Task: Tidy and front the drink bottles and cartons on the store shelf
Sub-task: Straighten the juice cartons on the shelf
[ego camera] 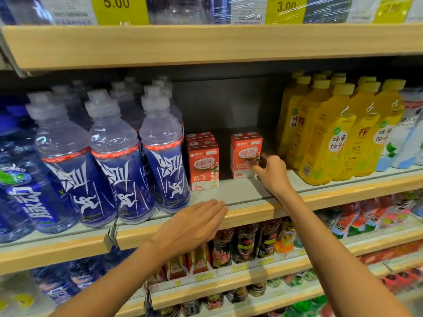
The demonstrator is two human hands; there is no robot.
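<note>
Two rows of small red-and-white drink cartons stand on the middle shelf (229,197). The left carton row (203,165) sits beside the blue bottles. Further right, the front right carton (243,154) is gripped at its lower right corner by my right hand (270,172), fingers curled round its edge. My left hand (194,223) lies flat with straight fingers over the shelf's wooden front lip, below the left cartons and holding nothing. A gap of bare shelf separates the two carton rows.
Blue sports-drink bottles (107,161) fill the shelf's left. On the right stand yellow juice bottles (329,138), close to my right hand. The upper shelf carries price tags (119,8). Lower shelves hold dark bottles (245,243) and colourful packs.
</note>
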